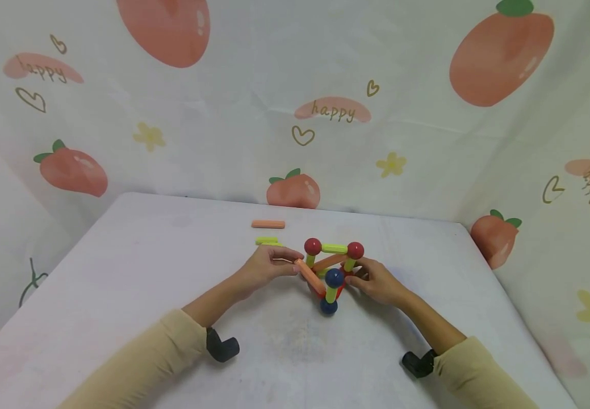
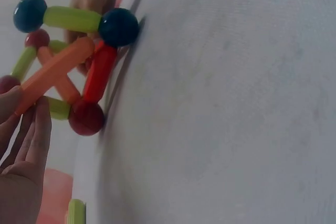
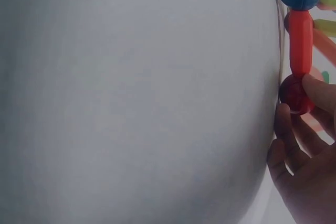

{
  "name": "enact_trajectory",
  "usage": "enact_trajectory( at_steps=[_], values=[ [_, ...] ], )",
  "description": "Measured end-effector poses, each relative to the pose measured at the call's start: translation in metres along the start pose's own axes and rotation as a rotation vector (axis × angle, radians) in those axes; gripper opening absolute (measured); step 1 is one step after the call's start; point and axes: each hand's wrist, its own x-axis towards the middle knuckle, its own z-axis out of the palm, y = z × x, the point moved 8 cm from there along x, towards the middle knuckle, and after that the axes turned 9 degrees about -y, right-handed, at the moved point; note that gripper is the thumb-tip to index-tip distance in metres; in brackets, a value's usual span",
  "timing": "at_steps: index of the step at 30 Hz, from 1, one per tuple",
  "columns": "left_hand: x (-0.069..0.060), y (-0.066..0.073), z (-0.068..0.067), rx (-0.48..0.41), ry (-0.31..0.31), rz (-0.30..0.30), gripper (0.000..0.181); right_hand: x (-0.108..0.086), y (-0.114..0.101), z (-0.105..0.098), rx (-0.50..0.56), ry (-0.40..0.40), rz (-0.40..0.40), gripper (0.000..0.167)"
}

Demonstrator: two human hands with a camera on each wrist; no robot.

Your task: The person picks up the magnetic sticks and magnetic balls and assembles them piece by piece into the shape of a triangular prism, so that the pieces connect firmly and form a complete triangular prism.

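A small frame of rods and balls stands on the table. Its upper corners are two red balls joined by a yellow-green rod, and a blue ball. That blue ball tops an upright yellow-green rod above a lower blue ball. My left hand pinches one end of an orange rod, which slants across the frame's left side; whether its far end touches is unclear. With thumb and fingers, my right hand holds a dark red ball at the base, beside a red rod.
Behind my left hand lie a loose orange rod and yellow-green rods. The white table meets a printed cloth backdrop at its far edge. Each wrist wears a black camera mount.
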Motion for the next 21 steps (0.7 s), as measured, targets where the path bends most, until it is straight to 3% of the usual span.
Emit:
enact_trajectory(
  at_steps=[5, 12, 16, 21],
  values=[
    [0.002, -0.004, 0.007, 0.0, -0.013, 0.001, 0.041, 0.0, -0.002, -0.001, -0.006, 0.0, -0.009, 0.037],
    [0.011, 0.002, 0.008, 0.046, 0.038, 0.046, 0.065, 0.0, -0.003, -0.002, -0.002, 0.003, -0.008, 0.037],
    [0.018, 0.011, 0.011, 0.166, 0.069, 0.121, 0.067, 0.0, -0.001, -0.002, -0.004, -0.002, -0.004, 0.037],
    [0.023, 0.021, 0.012, 0.363, 0.135, 0.19, 0.055, 0.0, 0.0, -0.001, 0.005, -0.009, 0.004, 0.037]
  ],
)
